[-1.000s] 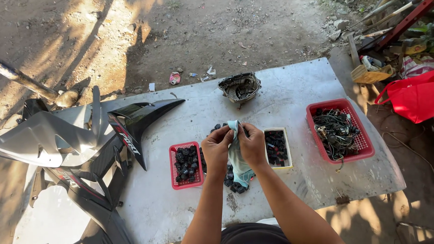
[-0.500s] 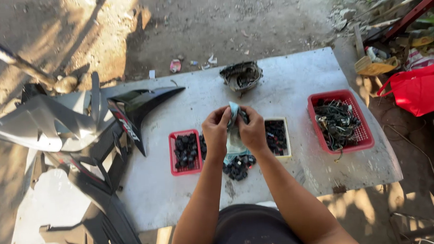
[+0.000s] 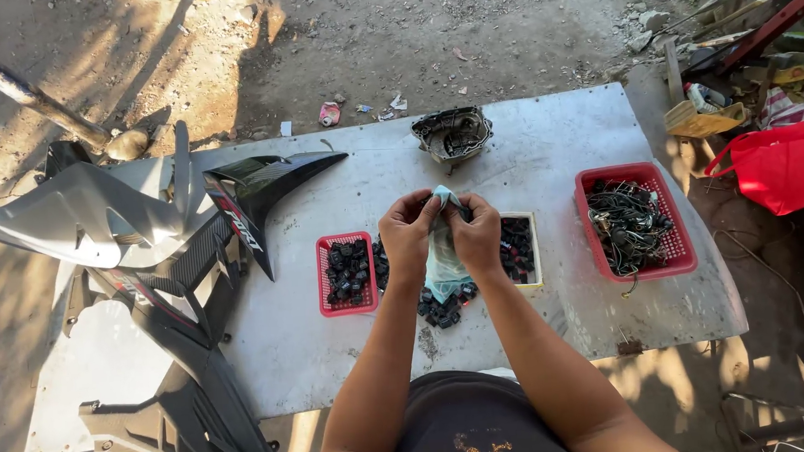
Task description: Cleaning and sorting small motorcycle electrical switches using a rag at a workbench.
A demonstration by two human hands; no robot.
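At the near edge of the grey tabletop (image 3: pixel 354 366), your two forearms reach forward from your dark shirt and meet above the middle of the surface. Your left hand (image 3: pixel 409 235) and right hand (image 3: pixel 476 234) are both pinched on a pale teal cloth (image 3: pixel 443 260), thumbs touching at its top fold; whether a small part sits inside the fold cannot be seen. The cloth hangs down between your wrists over a loose pile of small black parts (image 3: pixel 443 305) lying on the tabletop.

Just left of your left hand sits a small red basket (image 3: pixel 346 273) of black parts. Just right of your right hand is a white tray (image 3: pixel 519 250) holding black and red parts. Nearer the right edge, a larger red basket (image 3: pixel 636 220) holds tangled black wires.

Toward the far edge lies a grey metal engine cover (image 3: pixel 453 134). Black and grey motorcycle fairing panels (image 3: pixel 137 249) overhang the left edge.

Beyond the table is bare, sunlit dirt ground (image 3: pixel 410 33) with scattered litter. A red bag (image 3: pixel 788 162) sits off the right side.
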